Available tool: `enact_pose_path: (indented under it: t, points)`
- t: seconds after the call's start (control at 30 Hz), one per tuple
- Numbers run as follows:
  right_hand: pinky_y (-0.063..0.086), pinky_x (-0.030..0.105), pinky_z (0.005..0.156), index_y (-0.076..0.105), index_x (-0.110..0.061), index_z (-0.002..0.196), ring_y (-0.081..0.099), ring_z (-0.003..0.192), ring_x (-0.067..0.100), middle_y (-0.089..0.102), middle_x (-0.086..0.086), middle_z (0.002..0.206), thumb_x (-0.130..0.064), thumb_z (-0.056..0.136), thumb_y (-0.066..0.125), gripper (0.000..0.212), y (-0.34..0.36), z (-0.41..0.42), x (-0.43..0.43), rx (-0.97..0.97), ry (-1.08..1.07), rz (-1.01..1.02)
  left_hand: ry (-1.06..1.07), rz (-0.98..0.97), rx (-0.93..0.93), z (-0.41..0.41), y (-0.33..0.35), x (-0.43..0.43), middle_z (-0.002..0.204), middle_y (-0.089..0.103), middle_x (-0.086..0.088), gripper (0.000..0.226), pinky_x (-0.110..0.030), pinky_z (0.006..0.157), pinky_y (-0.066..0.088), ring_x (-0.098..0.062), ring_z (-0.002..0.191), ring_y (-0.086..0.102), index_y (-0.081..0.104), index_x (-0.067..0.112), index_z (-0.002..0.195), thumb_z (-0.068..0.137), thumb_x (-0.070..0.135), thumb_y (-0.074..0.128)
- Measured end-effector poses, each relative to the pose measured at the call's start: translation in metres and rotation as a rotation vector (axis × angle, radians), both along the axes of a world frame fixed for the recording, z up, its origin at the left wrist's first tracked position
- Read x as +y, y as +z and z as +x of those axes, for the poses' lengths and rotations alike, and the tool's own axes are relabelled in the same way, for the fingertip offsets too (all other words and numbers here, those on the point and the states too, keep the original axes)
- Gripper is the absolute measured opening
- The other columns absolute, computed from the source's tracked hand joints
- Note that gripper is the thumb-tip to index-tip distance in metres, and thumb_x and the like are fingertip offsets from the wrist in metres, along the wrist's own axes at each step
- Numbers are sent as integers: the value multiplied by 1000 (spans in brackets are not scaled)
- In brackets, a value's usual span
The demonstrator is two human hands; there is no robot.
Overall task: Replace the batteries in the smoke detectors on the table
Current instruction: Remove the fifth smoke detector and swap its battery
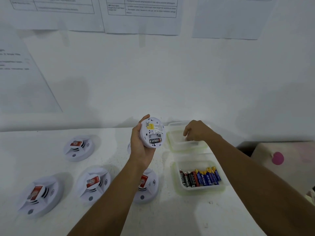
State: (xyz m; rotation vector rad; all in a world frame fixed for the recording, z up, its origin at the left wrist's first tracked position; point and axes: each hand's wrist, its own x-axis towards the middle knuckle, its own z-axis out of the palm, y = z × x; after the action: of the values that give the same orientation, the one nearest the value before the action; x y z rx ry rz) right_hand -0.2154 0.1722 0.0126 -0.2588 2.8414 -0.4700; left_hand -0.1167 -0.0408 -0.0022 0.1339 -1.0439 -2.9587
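Head view, left side first: what is the left hand [141, 147] holding?
It grips a white smoke detector [152, 132] raised above the table [110, 218], fingers wrapped round the rim and the back turned to the camera. The battery compartment is open, with one black Eveready battery [155, 141] in the lower slot.

And the right hand [197, 132]?
It reaches over the far clear container [172, 145], fingertips pointing down into it. I cannot tell whether they pinch anything.

Where are the spare cells?
They lie in the near clear container [177, 188], just in front of the far one: black-and-red Eveready cells on the left, blue batteries [208, 178] on the right, side by side.

Other detectors?
Four rest face up on the table: one at the far left [79, 148], one at the near left [40, 195], one in the middle [93, 183], and one partly hidden behind the left forearm [148, 186].

Anything else?
Printed sheets [141, 14] hang on the wall, and a box with a pink dot [277, 158] stands at the right.
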Motion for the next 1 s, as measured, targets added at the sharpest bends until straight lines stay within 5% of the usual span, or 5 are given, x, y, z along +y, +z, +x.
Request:
enact_pose_path:
  t: [0.17,0.47,0.6,0.73,1.0]
  points:
    - [54,27,72,72,-18,80,69,71,17,72,1,75,-8,71,79,15,1,-6,0,-11,52,-15,15,6,-6,-1,-5,-6,124,63,-9,40,-51,108,37,-34,123,52,57,18,131,101,33,35]
    - [54,25,73,74,-12,99,70,82,19,73,6,93,-9,90,65,13,-2,-1,10,129,-23,-302,14,21,-16,0,-4,-5,127,61,-10,41,-50,107,37,-33,122,51,56,18,132,100,34,36]
    - [50,11,61,73,-5,94,71,69,18,74,13,85,-6,90,65,9,12,20,11,139,-101,-533,4,28,-13,2,-1,-1,124,63,-10,41,-50,107,37,-34,122,52,56,18,132,100,34,37]
    - [60,33,80,71,2,95,73,81,26,73,20,88,1,88,67,8,35,52,4,37,-75,-893,-5,17,-11,6,6,2,124,63,-8,39,-46,100,44,-31,119,55,60,20,127,100,34,36]
    - [59,32,78,71,8,94,72,85,29,72,24,93,2,79,76,17,58,123,-35,-95,34,-1151,-49,-23,33,24,17,14,124,59,-11,42,-39,84,51,-28,106,57,54,22,133,99,36,35]
